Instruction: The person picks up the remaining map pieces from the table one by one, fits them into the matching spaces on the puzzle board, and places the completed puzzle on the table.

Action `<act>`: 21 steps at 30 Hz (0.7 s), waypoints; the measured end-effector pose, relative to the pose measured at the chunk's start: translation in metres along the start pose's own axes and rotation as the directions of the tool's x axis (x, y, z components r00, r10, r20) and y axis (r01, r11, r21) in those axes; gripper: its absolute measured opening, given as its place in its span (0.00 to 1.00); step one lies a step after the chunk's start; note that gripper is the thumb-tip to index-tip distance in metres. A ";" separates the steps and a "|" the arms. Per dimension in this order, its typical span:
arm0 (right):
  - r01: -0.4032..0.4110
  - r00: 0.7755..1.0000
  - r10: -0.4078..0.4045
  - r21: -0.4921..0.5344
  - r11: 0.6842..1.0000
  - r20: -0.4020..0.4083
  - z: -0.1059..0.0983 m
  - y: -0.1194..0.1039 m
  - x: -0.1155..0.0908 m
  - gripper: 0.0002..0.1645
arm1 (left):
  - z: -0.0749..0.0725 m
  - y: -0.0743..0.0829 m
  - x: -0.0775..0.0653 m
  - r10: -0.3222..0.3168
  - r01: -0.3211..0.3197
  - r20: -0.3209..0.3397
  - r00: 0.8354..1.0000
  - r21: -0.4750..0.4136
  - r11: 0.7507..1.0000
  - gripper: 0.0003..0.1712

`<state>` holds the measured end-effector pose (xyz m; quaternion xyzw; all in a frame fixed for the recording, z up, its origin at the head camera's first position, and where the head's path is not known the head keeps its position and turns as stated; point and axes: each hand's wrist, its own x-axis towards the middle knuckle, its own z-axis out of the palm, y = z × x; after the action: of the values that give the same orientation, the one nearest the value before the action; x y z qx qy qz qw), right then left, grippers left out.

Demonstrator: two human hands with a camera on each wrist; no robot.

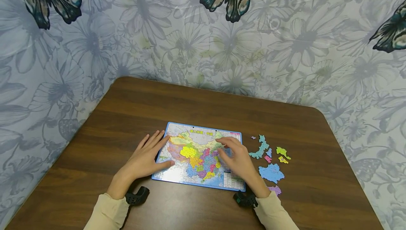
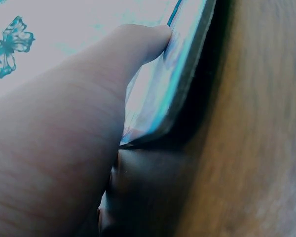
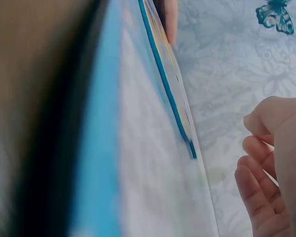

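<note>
A map puzzle board (image 1: 172, 174) with a blue rim and a colourful map of China lies on the table. My left hand (image 1: 144, 160) rests over its left edge, fingers straight and thumb spread. In the left wrist view that thumb (image 2: 133, 44) lies on the board near its rim. Over the right part of the board hovers my right hand (image 1: 239, 159), fingers loosely bent, with a gap between thumb and forefinger. Nothing shows between the right hand's fingers (image 3: 251, 187) in the right wrist view. A bright yellow piece (image 1: 188, 152) stands out on the map.
Right of the board lie loose puzzle pieces: a teal one (image 1: 261, 148), a large blue one (image 1: 271, 173), a yellow-green one (image 1: 281, 151) and several smaller ones. My right wrist partly covers a purple piece (image 1: 277, 190). A flowered cloth (image 1: 190, 46) hangs behind the brown table (image 1: 133, 99).
</note>
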<state>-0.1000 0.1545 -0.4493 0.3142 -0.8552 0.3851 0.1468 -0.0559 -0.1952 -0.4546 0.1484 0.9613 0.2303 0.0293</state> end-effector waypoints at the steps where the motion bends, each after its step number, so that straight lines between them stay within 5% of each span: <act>1: -0.004 1.000 0.004 -0.002 1.000 -0.004 -0.002 0.002 0.000 0.19 | 0.000 0.000 0.000 0.000 0.000 0.000 1.000 -0.001 1.000 0.58; 21: -0.149 0.988 0.144 -0.105 0.983 -0.050 -0.040 0.029 0.002 0.19 | 0.001 -0.001 0.000 0.007 -0.007 -0.003 1.000 -0.006 1.000 0.57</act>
<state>-0.1199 0.1989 -0.4388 0.2338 -0.8924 0.3544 0.1527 -0.0563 -0.1959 -0.4561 0.1512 0.9601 0.2337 0.0274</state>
